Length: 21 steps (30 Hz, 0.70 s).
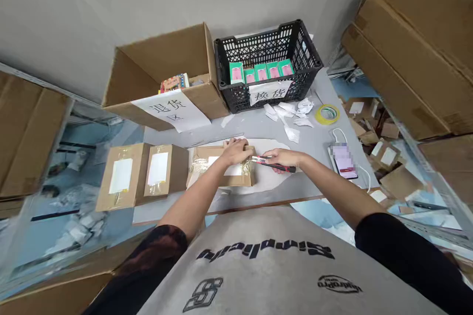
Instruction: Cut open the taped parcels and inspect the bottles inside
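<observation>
A taped cardboard box with a white label lies on a pale sheet in front of me. My left hand is on top of the box near its right end, fingers bent over it and holding it down. In my right hand is a red and black utility knife, with my fingers wrapped round its handle. Its blade points left, at the right end of the box. Whether the blade touches the tape is too small to tell.
Two labelled boxes stand at the table's left edge. Behind are an open carton and a black crate holding several green-and-pink packs. Crumpled paper, yellow tape and a cabled phone lie to the right.
</observation>
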### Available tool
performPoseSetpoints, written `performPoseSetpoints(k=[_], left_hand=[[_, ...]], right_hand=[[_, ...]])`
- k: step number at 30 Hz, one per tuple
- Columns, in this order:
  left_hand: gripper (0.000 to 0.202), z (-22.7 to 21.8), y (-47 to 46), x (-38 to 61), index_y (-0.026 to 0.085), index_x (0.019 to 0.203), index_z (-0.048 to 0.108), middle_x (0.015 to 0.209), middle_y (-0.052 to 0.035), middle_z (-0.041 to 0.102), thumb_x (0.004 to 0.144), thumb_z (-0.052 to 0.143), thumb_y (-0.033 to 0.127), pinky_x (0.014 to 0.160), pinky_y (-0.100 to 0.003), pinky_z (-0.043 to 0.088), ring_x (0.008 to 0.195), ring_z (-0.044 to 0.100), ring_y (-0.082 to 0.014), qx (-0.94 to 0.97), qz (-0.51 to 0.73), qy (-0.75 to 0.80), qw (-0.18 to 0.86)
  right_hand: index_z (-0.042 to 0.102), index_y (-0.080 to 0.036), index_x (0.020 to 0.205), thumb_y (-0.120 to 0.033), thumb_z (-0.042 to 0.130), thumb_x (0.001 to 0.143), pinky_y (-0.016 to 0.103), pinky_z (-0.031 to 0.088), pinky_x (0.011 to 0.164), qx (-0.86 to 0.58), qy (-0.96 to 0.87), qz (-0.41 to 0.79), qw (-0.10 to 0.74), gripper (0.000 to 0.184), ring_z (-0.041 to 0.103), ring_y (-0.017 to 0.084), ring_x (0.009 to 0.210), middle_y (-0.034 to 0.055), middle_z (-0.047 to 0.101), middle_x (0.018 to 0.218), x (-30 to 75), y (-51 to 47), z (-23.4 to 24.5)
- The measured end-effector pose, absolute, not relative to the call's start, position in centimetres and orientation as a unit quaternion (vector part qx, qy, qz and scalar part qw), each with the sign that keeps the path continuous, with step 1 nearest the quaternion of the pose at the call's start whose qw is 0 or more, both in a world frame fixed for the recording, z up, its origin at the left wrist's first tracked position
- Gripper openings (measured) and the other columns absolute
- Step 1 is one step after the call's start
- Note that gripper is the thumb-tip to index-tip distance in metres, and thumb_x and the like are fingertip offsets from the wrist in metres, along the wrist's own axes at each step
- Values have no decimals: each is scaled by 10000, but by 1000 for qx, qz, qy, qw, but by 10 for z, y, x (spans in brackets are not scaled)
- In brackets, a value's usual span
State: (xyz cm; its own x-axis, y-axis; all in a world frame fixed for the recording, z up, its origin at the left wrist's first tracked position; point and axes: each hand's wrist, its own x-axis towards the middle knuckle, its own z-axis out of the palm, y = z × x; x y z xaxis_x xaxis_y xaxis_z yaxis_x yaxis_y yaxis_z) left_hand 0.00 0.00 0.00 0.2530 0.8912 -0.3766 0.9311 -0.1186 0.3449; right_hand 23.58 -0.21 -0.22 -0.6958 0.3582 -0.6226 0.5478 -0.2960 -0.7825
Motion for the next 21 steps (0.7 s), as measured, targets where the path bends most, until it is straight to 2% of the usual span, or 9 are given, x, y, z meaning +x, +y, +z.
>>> performPoseSetpoints(k=[5,8,10,11,12,14,18,21], left_hand=[[352,-2,-5,4,240,1014,630,1145,-68,648,865,468,515,977,-481,289,1139,457,-314,750,-8,619,233],[490,5,-16,-9,240,1182,585,1267,-88,581,901,410,601,1064,-479,261,1260,405,-300,777,54,586,225],[710,11,-31,-28,234,1351,482,1454,-114,427,819,493,704,1124,-479,214,1383,282,-326,815,80,534,212],[889,13,-41,-38,230,1418,418,1533,-128,313,722,575,760,1145,-499,180,1423,201,-366,835,77,506,202],[1048,14,-51,-49,231,1464,363,1580,-139,209,625,632,799,1154,-528,148,1440,137,-410,852,65,482,192],[1211,14,-68,-67,224,1511,284,1609,-160,87,536,656,837,1152,-575,115,1444,67,-468,868,37,461,180],[1299,3,-81,-80,182,1535,220,1609,-196,44,511,640,861,1148,-608,95,1445,18,-493,868,18,466,172],[1302,-5,-77,-78,179,1533,229,1611,-186,55,503,647,858,1156,-607,73,1451,2,-483,868,30,466,168]], right_hand=[[562,-240,1185,-472,530,910,171,405,446,359,657,-650,129,361,570,105,461,-25,618,595,236,17,8],[584,-233,1130,-471,537,904,172,397,442,355,680,-621,158,332,551,97,451,-25,613,593,232,26,13],[585,-228,1125,-489,544,896,180,399,443,357,674,-625,165,350,540,99,444,-25,606,584,230,29,13],[582,-225,1136,-505,549,890,185,401,443,357,666,-634,164,374,537,102,442,-26,603,577,229,30,12],[578,-223,1153,-523,556,882,190,404,445,356,654,-647,164,405,537,106,443,-26,602,571,229,29,10],[569,-217,1183,-562,583,853,202,414,454,349,623,-681,162,477,543,114,448,-25,602,564,228,27,6],[560,-193,1191,-622,632,790,216,422,457,359,565,-728,145,591,538,119,437,-25,601,553,228,18,3],[576,-191,1171,-652,614,791,208,407,445,370,570,-722,129,598,533,114,437,-27,596,545,227,14,7]])
